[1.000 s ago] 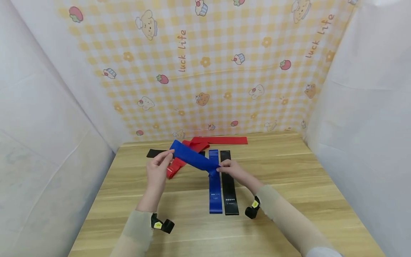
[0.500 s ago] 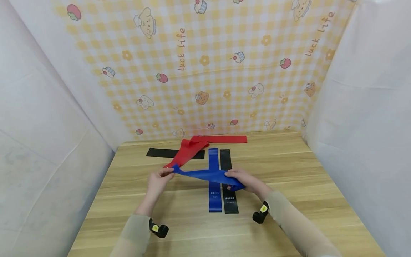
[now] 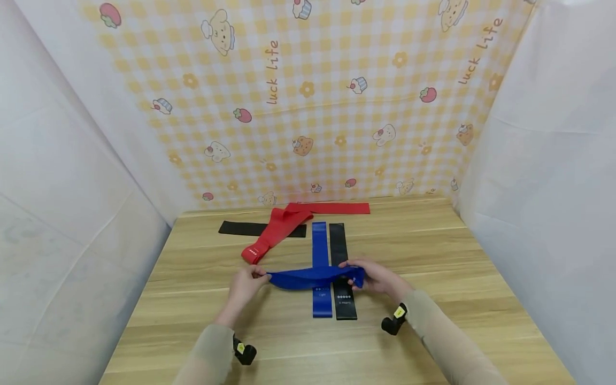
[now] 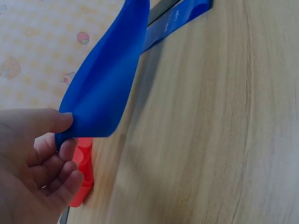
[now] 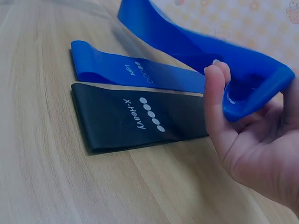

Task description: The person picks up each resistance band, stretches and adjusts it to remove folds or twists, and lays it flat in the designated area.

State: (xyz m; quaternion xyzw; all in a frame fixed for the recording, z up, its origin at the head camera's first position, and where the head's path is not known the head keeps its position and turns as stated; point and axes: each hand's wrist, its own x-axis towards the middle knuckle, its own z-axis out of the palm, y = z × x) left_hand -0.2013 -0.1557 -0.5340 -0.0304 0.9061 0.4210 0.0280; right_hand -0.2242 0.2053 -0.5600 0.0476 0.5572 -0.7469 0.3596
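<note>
A blue resistance band (image 3: pixel 305 278) stretches slightly slack between my two hands, above the table. My left hand (image 3: pixel 243 289) pinches its left end between thumb and forefinger; the left wrist view shows that end of the band (image 4: pixel 100 84) folded at the pinch. At the other end, my right hand (image 3: pixel 377 279) holds the band, which is bunched and turned over in the fingers. Beneath it, a second blue band (image 3: pixel 322 307) marked "Light" lies flat beside a black band (image 3: pixel 346 309) marked "X-Heavy"; the held band hides part of both.
Toward the back, a twisted red band (image 3: pixel 284 227) lies across another black band (image 3: pixel 238 229), its right part running along the patterned cloth (image 3: pixel 308 117). The wooden tabletop (image 3: pixel 423 240) is flanked by white cloth walls (image 3: pixel 544 160).
The held blue band has come down and nearer, from a slant to roughly level. My right hand has moved right and gathered its end, while the left hand has lowered.
</note>
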